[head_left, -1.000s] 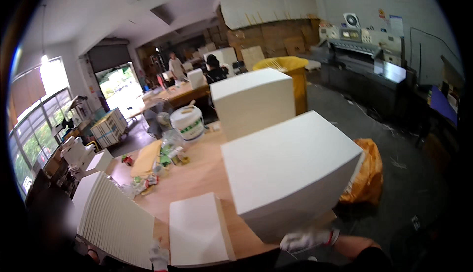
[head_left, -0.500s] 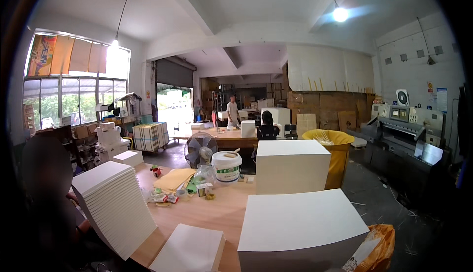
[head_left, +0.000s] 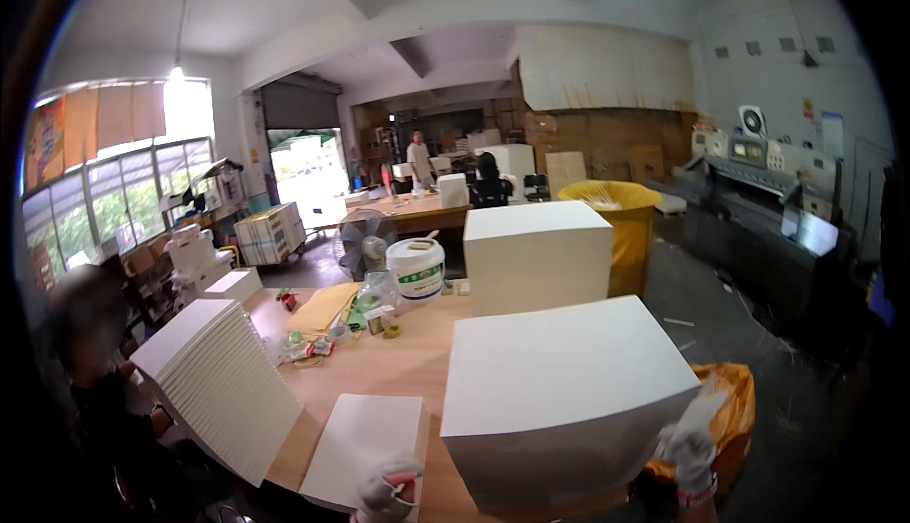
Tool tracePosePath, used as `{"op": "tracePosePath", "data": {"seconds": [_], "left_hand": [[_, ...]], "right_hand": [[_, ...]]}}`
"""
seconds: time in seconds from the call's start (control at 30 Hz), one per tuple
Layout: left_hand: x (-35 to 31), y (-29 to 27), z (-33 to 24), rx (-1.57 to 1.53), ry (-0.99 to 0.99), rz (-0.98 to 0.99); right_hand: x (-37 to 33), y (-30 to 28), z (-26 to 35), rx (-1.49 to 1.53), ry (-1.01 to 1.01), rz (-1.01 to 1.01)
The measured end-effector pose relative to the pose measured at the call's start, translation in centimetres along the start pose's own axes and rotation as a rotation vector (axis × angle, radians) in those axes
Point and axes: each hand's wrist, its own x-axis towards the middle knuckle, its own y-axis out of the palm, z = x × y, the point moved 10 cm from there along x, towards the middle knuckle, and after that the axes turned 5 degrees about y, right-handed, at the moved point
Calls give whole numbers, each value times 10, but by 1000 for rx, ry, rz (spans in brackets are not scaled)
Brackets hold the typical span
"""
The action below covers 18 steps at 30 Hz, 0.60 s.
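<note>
My left hand (head_left: 387,489), in a white glove with reddish fingertips showing, is over the near right corner of a low stack of white paper (head_left: 365,438). Its fingers are curled, and what they hold, if anything, is too small to make out. My right hand (head_left: 692,452), also in a white glove, is raised beside the right side of a tall block of white paper (head_left: 569,362), in front of an orange plastic bag (head_left: 737,409). Motion smears its fingers. A pale, whitish piece (head_left: 706,405) shows just above it; I cannot tell whether the hand holds it.
A leaning, layered paper stack (head_left: 223,381) stands at the left, beside a seated person (head_left: 95,400). Farther back are another paper block (head_left: 536,257), a white bucket (head_left: 415,272), a yellow bin (head_left: 630,229) and a fan (head_left: 365,238). A cutting machine (head_left: 758,201) stands at the right.
Both my hands have come into view from the lower edge. The view has tilted down and shifted, so the table and stacks sit higher in the picture.
</note>
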Motion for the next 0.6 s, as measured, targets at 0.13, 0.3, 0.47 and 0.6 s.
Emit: {"op": "tracePosePath", "data": {"seconds": [0.13,0.3,0.47,0.6], "left_hand": [[126,12,-112,-159,465,89],[201,144,-166,-72,639,571],[210,263,-142,30,500,919],[208,298,-126,145,405,1107]], "right_hand": [[33,-49,29,-305,-263,-433],[66,-27,41,-791,-97,-354],[69,-25,51,-1030,-106,-214],[102,-1,76,-1003,-286,-153]]}}
